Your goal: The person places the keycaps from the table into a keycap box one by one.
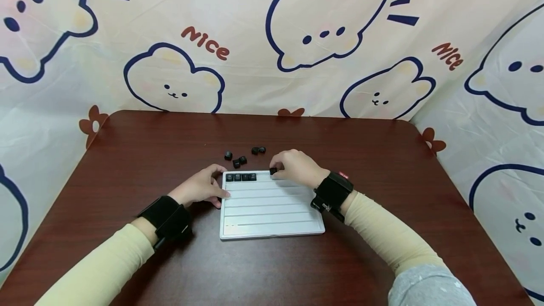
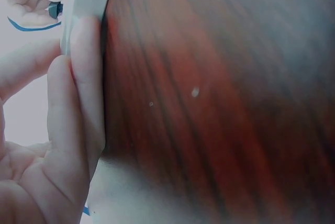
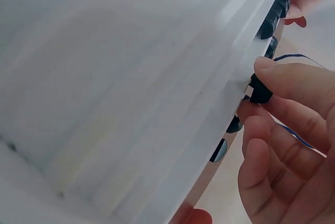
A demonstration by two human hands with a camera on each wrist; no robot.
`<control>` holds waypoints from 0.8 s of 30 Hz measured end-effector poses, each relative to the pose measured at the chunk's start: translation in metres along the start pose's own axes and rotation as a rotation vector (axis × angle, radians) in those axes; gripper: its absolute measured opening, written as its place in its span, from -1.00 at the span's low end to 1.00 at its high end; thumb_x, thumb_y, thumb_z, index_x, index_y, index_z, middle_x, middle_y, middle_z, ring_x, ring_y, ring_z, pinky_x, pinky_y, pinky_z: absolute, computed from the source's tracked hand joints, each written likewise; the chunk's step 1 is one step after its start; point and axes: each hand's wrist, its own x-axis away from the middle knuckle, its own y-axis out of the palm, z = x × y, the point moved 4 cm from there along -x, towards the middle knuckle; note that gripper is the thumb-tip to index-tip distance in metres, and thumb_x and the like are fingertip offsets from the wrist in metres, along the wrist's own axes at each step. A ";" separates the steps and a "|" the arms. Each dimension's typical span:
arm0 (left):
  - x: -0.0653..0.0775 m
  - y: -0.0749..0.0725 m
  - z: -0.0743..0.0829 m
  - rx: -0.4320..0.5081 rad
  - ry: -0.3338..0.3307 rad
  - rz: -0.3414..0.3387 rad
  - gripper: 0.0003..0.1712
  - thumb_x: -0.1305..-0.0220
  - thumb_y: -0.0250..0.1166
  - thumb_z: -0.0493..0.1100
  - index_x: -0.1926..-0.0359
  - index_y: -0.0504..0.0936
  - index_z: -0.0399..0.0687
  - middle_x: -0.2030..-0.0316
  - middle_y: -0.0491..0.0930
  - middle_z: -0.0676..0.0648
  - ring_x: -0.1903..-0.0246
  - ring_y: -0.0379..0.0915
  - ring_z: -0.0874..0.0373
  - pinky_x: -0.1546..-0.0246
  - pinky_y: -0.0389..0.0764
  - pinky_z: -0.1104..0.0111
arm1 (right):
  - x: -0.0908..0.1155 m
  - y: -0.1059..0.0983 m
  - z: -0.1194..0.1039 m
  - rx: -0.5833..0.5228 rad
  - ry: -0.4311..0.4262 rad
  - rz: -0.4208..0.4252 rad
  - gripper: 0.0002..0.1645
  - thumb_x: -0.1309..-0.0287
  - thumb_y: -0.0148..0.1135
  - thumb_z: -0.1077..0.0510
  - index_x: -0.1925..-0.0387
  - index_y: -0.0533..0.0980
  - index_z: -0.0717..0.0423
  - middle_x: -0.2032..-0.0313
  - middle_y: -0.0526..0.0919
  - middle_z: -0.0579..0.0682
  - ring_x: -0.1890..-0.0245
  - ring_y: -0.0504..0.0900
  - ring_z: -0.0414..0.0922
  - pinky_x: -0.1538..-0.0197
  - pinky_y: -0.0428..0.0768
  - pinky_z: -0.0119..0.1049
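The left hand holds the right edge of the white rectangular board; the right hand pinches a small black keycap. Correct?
Wrong edge: the head view shows the left hand holding the left edge of the white rectangular board. The right hand pinches a small black keycap.

A reddish-brown table (image 1: pixel 361 143) carries a white board (image 1: pixel 272 213) and five loose black keycaps (image 1: pixel 228 155)

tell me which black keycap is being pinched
The black keycap in the right hand at the far edge of the white board; four others sit in a row on the board, and five lie loose on the table beyond.
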 end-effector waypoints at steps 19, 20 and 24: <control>0.000 -0.001 0.003 0.004 0.000 -0.010 -0.23 -0.25 0.41 -0.47 -0.39 0.24 -0.31 0.38 0.52 -0.24 0.62 0.57 0.11 0.51 0.68 0.38 | 0.002 0.000 -0.011 0.022 -0.039 0.014 -0.74 -0.21 0.49 0.21 0.06 0.72 0.14 0.07 0.71 0.06 0.10 0.66 -0.06 0.03 0.67 -0.24; 0.000 -0.001 0.002 0.002 -0.002 -0.009 -0.23 -0.25 0.41 -0.47 -0.39 0.24 -0.31 0.38 0.52 -0.24 0.62 0.57 0.11 0.51 0.68 0.38 | 0.002 0.000 -0.011 0.025 -0.044 0.015 -0.74 -0.21 0.49 0.21 0.06 0.72 0.14 0.07 0.70 0.06 0.11 0.66 -0.06 0.04 0.67 -0.24; -0.001 -0.001 0.002 -0.001 -0.006 -0.011 -0.23 -0.25 0.41 -0.47 -0.39 0.24 -0.31 0.38 0.52 -0.24 0.62 0.56 0.10 0.51 0.68 0.38 | 0.002 0.000 -0.013 0.032 -0.056 0.017 -0.75 -0.20 0.50 0.22 0.08 0.72 0.14 0.07 0.71 0.06 0.11 0.67 -0.06 0.04 0.67 -0.26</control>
